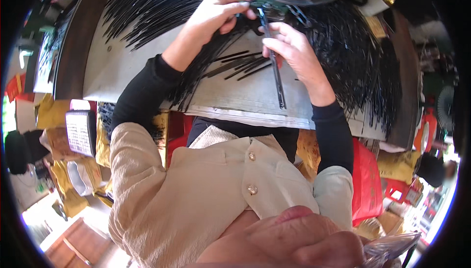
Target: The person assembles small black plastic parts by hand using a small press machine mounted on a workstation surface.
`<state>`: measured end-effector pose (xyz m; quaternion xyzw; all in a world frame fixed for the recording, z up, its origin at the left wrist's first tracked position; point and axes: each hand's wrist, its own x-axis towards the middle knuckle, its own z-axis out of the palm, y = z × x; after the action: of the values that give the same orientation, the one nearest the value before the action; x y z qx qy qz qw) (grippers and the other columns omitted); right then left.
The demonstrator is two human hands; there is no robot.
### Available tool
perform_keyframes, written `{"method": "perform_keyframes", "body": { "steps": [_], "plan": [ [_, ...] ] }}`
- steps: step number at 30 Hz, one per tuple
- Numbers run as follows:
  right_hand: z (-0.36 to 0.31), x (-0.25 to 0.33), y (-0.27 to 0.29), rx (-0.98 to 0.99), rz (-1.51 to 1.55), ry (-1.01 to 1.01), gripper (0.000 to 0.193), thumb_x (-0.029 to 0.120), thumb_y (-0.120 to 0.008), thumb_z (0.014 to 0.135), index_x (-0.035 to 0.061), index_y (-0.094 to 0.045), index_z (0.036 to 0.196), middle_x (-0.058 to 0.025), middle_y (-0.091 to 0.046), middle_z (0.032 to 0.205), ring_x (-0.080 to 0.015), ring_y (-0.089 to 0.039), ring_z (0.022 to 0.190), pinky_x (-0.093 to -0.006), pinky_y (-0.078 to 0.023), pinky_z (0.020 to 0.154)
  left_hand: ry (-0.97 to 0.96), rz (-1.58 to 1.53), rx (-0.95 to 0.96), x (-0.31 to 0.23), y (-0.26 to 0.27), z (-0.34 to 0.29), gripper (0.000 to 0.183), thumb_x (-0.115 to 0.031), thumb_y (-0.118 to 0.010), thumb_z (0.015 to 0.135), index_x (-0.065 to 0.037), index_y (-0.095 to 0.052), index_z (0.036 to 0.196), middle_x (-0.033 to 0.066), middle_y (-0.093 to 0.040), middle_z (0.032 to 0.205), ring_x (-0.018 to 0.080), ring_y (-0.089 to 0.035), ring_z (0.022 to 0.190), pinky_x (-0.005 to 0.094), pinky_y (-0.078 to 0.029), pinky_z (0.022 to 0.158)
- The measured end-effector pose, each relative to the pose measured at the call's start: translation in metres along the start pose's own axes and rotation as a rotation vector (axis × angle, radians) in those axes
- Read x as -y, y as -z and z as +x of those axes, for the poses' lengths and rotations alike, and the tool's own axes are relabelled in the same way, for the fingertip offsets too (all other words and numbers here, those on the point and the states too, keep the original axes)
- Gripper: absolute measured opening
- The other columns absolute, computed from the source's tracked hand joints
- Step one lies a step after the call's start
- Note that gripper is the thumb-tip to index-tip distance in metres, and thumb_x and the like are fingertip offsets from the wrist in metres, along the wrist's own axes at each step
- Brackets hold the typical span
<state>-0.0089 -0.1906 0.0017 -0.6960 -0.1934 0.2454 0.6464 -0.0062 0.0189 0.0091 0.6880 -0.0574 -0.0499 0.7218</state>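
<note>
While the right hand [290,47] is pinching a long, glossy black strip [277,79], the left hand [216,15] is showing half-closed fingers, hold unclear; keeping the strip straight is probably helping.

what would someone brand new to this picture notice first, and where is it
Probably the heaps of thin black strips, one at the upper left and a denser one at the right of the pale worktop. Between them, at top centre, the right hand grips a long black strip, with the left hand close by. A bright red covering stands out beside the right sleeve.
</note>
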Motion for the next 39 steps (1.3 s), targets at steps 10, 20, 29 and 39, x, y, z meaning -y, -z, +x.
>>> {"method": "perform_keyframes", "body": {
  "steps": [10, 20, 29, 39],
  "plan": [
    [0.003, -0.001, -0.001, 0.005, 0.016, -0.009, 0.028, 0.018, -0.055, 0.084, 0.0007, -0.054, 0.106, -0.0021, -0.059, 0.070, -0.0048, -0.050, 0.056, -0.0175, -0.038, 0.047, -0.005, 0.034, 0.058, 0.007, -0.001, 0.000, 0.031, -0.014, -0.053, 0.087, 0.000, -0.056, 0.115, 0.0056, -0.063, 0.083, 0.0029, -0.038, 0.044, 0.0145, -0.030, 0.039],
    [0.002, 0.001, -0.001, 0.000, 0.069, 0.001, 0.031, 0.021, -0.056, 0.084, 0.0011, -0.053, 0.107, -0.0017, -0.059, 0.072, -0.0051, -0.052, 0.060, -0.0172, -0.038, 0.048, -0.003, 0.033, 0.048, 0.005, -0.003, -0.001, 0.031, -0.014, -0.053, 0.088, 0.000, -0.056, 0.116, 0.0055, -0.063, 0.082, 0.0025, -0.040, 0.044, 0.0142, -0.031, 0.039],
    [0.003, 0.001, -0.002, -0.038, 0.105, 0.006, 0.031, 0.022, -0.056, 0.084, 0.0017, -0.053, 0.107, -0.0016, -0.058, 0.073, -0.0055, -0.052, 0.062, -0.0175, -0.037, 0.048, -0.067, 0.122, 0.082, 0.005, -0.006, 0.003, 0.030, -0.015, -0.052, 0.088, -0.001, -0.056, 0.115, 0.0057, -0.063, 0.082, 0.0026, -0.040, 0.044, 0.0152, -0.031, 0.039],
    [0.008, -0.002, 0.002, -0.101, 0.106, 0.008, 0.033, 0.024, -0.058, 0.084, 0.0022, -0.054, 0.108, -0.0016, -0.059, 0.072, -0.0052, -0.050, 0.060, -0.0176, -0.037, 0.050, -0.139, 0.235, 0.061, 0.007, -0.009, 0.017, 0.030, -0.015, -0.052, 0.089, -0.001, -0.056, 0.115, 0.0065, -0.063, 0.080, 0.0027, -0.040, 0.044, 0.0158, -0.032, 0.039]
  ]
}}
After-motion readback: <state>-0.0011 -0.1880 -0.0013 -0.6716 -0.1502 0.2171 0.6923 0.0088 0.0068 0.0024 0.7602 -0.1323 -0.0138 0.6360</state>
